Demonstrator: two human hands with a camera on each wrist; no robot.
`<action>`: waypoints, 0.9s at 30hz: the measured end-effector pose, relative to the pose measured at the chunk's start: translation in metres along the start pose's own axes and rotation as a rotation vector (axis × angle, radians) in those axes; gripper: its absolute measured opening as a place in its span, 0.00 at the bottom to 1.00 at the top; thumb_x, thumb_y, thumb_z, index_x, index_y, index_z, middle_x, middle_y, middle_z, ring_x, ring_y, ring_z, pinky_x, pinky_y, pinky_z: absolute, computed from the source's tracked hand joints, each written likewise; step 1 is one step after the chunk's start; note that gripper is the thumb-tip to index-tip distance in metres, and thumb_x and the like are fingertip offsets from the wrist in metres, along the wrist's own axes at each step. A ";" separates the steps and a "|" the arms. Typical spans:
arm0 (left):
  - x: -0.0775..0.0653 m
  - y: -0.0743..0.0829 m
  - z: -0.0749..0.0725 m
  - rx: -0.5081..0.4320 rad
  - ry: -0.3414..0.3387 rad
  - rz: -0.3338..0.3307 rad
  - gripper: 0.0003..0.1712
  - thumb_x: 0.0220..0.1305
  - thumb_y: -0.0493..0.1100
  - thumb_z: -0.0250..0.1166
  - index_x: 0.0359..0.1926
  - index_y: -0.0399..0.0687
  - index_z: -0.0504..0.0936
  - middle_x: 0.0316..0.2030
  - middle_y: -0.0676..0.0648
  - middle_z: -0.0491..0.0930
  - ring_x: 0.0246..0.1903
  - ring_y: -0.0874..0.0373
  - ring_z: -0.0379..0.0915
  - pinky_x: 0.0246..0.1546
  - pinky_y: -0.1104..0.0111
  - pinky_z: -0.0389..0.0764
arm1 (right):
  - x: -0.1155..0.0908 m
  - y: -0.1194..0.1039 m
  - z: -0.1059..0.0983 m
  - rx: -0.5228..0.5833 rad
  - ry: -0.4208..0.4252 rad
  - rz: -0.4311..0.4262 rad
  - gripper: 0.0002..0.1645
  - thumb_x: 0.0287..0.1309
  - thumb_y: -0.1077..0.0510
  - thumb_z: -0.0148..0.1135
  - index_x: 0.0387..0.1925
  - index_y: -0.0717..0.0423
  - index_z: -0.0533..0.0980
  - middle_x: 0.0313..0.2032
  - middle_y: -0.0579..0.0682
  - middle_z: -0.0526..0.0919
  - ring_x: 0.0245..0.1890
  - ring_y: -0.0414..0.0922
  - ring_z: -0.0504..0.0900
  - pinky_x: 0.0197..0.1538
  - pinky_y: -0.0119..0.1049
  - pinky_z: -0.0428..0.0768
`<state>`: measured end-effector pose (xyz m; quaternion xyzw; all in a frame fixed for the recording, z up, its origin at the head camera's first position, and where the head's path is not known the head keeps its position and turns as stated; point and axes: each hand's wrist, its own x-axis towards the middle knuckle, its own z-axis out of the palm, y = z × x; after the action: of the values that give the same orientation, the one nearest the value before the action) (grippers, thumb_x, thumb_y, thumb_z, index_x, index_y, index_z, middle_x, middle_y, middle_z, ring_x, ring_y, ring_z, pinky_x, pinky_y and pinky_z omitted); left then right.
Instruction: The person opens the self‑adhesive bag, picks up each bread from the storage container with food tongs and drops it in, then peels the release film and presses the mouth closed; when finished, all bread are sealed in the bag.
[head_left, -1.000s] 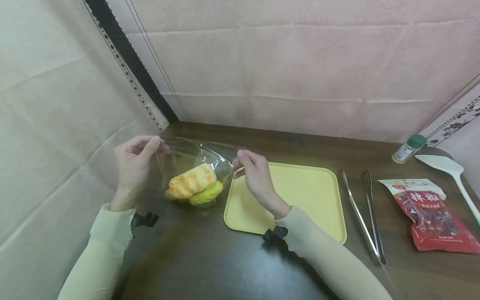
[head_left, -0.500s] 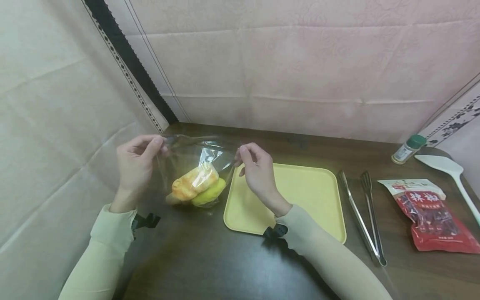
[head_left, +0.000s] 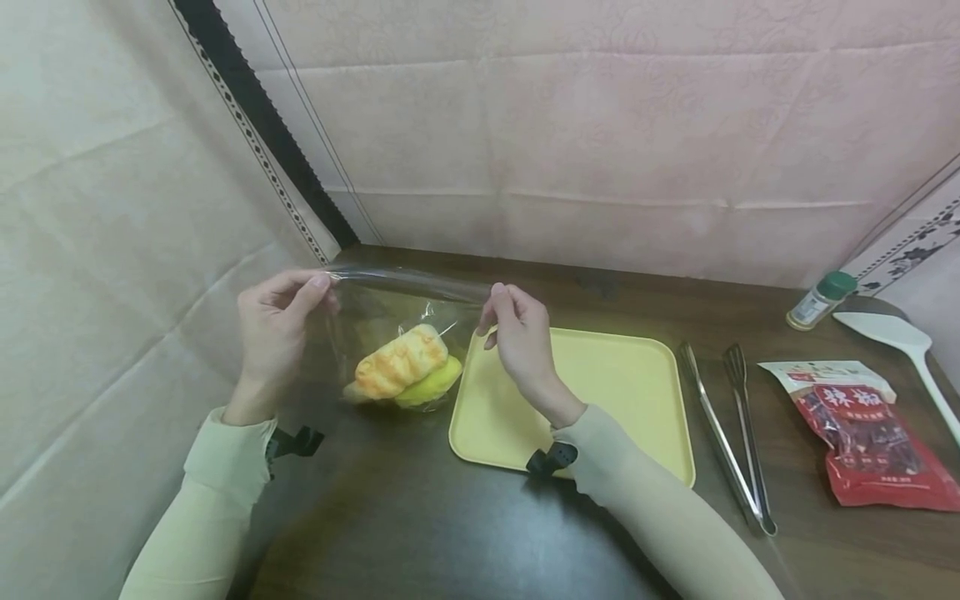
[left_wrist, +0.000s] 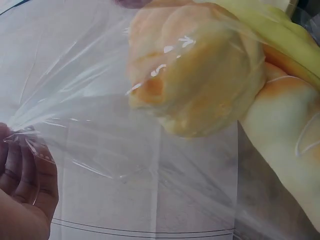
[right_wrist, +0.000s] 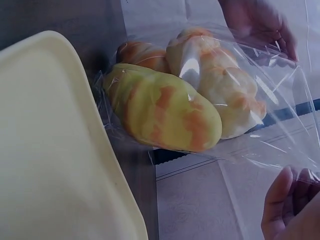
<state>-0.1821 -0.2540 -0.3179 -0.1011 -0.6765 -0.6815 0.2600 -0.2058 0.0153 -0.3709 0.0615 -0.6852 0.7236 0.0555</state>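
A clear plastic bag (head_left: 375,312) hangs between my hands above the dark table, left of the yellow tray. My left hand (head_left: 277,321) pinches its upper left corner between thumb and fingers. At the upper right corner, my right hand (head_left: 522,346) pinches the film. Inside lie a browned pale bread roll (head_left: 401,362) and a yellow bread roll (head_left: 431,383) with orange stripes, which show in the right wrist view. A third bread roll (right_wrist: 145,56) is partly hidden behind these two. The bag's top edge stretches nearly straight from hand to hand.
The yellow tray (head_left: 615,400) lies under and beside my right forearm. To its right are metal tongs (head_left: 738,442), a red-and-white food packet (head_left: 873,437), a green-capped jar (head_left: 821,300) and a white spatula (head_left: 892,333). Cloth-covered walls stand behind and at the left.
Both hands have shifted slightly right, the right one more. The bag's mouth, looser before, is now drawn into a straighter, flatter edge. The rolls have moved a little right with the bag.
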 end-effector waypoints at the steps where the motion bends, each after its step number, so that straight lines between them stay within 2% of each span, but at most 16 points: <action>1: 0.000 0.000 0.000 0.007 -0.003 -0.004 0.15 0.72 0.27 0.65 0.32 0.45 0.92 0.23 0.55 0.88 0.23 0.65 0.82 0.36 0.75 0.84 | 0.001 0.000 -0.001 0.000 0.002 0.004 0.25 0.85 0.52 0.49 0.28 0.57 0.76 0.28 0.45 0.80 0.29 0.42 0.84 0.30 0.31 0.82; 6: -0.001 0.001 0.001 0.059 -0.014 -0.002 0.14 0.74 0.29 0.65 0.32 0.44 0.92 0.24 0.56 0.88 0.24 0.65 0.83 0.36 0.75 0.84 | 0.002 0.001 -0.002 -0.030 0.035 0.010 0.20 0.85 0.53 0.51 0.34 0.58 0.78 0.31 0.49 0.82 0.32 0.47 0.85 0.31 0.33 0.83; 9: -0.002 0.001 0.001 0.082 -0.021 0.011 0.12 0.74 0.30 0.66 0.33 0.42 0.92 0.24 0.57 0.88 0.24 0.65 0.82 0.33 0.76 0.82 | 0.000 -0.002 -0.001 -0.126 0.125 -0.052 0.11 0.81 0.56 0.57 0.44 0.59 0.79 0.39 0.52 0.84 0.40 0.50 0.85 0.41 0.32 0.81; 11: -0.003 0.002 0.002 0.094 -0.024 0.023 0.11 0.74 0.31 0.67 0.33 0.41 0.91 0.23 0.57 0.88 0.24 0.66 0.82 0.31 0.76 0.81 | -0.003 -0.006 0.000 -0.195 0.194 -0.143 0.09 0.77 0.58 0.60 0.51 0.60 0.78 0.46 0.56 0.84 0.44 0.52 0.83 0.45 0.33 0.79; 13: -0.004 0.002 0.004 0.108 -0.026 0.036 0.09 0.73 0.31 0.68 0.34 0.39 0.91 0.23 0.57 0.87 0.24 0.66 0.81 0.30 0.76 0.80 | -0.005 -0.012 0.001 -0.252 0.252 -0.264 0.13 0.74 0.59 0.63 0.54 0.62 0.77 0.50 0.59 0.81 0.48 0.53 0.80 0.48 0.34 0.75; 16: -0.005 0.004 0.006 0.149 -0.025 0.055 0.08 0.73 0.32 0.68 0.36 0.34 0.91 0.24 0.59 0.87 0.24 0.67 0.81 0.30 0.77 0.80 | -0.006 -0.024 0.006 -0.301 0.278 -0.504 0.12 0.70 0.63 0.63 0.51 0.66 0.78 0.48 0.63 0.80 0.47 0.57 0.77 0.49 0.38 0.75; 19: -0.005 0.005 0.008 0.199 -0.023 0.075 0.08 0.73 0.31 0.68 0.37 0.28 0.90 0.24 0.60 0.87 0.25 0.67 0.81 0.30 0.77 0.81 | -0.008 -0.039 0.013 -0.335 0.251 -0.746 0.08 0.68 0.67 0.63 0.46 0.69 0.80 0.42 0.64 0.82 0.42 0.56 0.80 0.46 0.39 0.80; 22: -0.007 0.007 0.010 0.242 -0.030 0.101 0.09 0.73 0.31 0.68 0.38 0.25 0.89 0.25 0.62 0.86 0.25 0.68 0.80 0.29 0.78 0.79 | -0.009 -0.053 0.022 -0.367 0.163 -0.928 0.06 0.67 0.71 0.63 0.44 0.70 0.81 0.38 0.63 0.83 0.33 0.52 0.82 0.37 0.37 0.84; 24: -0.008 0.008 0.011 0.278 -0.040 0.128 0.09 0.74 0.31 0.68 0.39 0.25 0.89 0.26 0.65 0.86 0.25 0.69 0.80 0.28 0.78 0.77 | -0.009 -0.061 0.027 -0.413 0.073 -0.999 0.05 0.68 0.71 0.64 0.44 0.69 0.83 0.37 0.61 0.84 0.30 0.48 0.82 0.34 0.34 0.84; 27: -0.009 0.008 0.013 0.292 -0.053 0.172 0.08 0.73 0.30 0.68 0.40 0.24 0.89 0.27 0.67 0.86 0.26 0.70 0.79 0.27 0.80 0.77 | -0.006 -0.071 0.036 -0.540 -0.066 -1.049 0.05 0.70 0.69 0.64 0.42 0.67 0.85 0.36 0.56 0.85 0.31 0.45 0.83 0.36 0.28 0.84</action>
<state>-0.1733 -0.2388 -0.3143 -0.1377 -0.7638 -0.5484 0.3114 -0.1881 -0.0169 -0.3005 0.3983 -0.7246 0.3973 0.3981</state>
